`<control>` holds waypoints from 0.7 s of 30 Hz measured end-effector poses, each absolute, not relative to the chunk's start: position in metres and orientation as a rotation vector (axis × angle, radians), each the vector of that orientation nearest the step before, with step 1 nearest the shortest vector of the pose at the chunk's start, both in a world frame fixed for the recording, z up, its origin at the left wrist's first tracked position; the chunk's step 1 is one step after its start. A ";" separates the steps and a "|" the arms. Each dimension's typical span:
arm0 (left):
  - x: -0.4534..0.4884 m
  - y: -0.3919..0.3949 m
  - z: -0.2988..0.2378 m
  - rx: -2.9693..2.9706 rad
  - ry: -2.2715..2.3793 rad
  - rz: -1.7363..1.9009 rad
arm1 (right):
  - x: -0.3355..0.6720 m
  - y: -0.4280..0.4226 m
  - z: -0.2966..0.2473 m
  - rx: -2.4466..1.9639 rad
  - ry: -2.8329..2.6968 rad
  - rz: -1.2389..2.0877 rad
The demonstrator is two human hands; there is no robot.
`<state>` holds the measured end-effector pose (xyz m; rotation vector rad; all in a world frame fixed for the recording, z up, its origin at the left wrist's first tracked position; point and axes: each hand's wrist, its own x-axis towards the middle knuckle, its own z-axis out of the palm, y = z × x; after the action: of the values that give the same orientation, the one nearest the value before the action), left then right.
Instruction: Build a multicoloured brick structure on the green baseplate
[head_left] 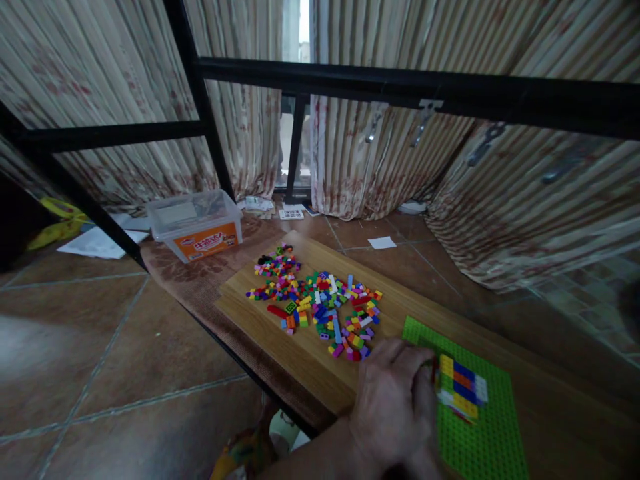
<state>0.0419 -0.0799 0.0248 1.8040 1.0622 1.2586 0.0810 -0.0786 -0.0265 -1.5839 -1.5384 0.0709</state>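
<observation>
Striped curtains hang behind a black metal frame; below it a wooden board carries a loose pile of small coloured plastic bricks, with bare wood toward its near edge. One hand, which one I cannot tell, rests knuckles-up on the green studded baseplate, fingers curled against a block of stacked coloured bricks, fingertips hidden.

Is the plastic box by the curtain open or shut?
Shut: a clear lid sits flat across the top of the plastic box with the orange label.
</observation>
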 end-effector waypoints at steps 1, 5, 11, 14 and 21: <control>0.041 -0.079 0.025 1.803 1.058 1.283 | 0.068 -0.076 -0.021 -1.607 -1.483 0.067; 0.033 -0.074 0.024 1.761 0.989 1.411 | 0.035 -0.068 -0.010 -1.698 -1.555 -0.164; 0.003 -0.048 0.028 1.359 1.080 1.747 | 0.046 -0.040 -0.029 -1.791 -1.880 -0.369; -0.014 -0.032 0.030 1.091 1.185 1.823 | 0.052 -0.024 -0.035 -1.769 -1.945 -0.162; -0.029 -0.026 0.031 1.018 1.150 1.795 | 0.038 -0.013 -0.031 -1.725 -1.979 0.252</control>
<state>-0.0289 -0.0260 0.0306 1.0179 1.1502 1.7952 0.0382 -0.0125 -0.0313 -1.7253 -1.9790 0.2523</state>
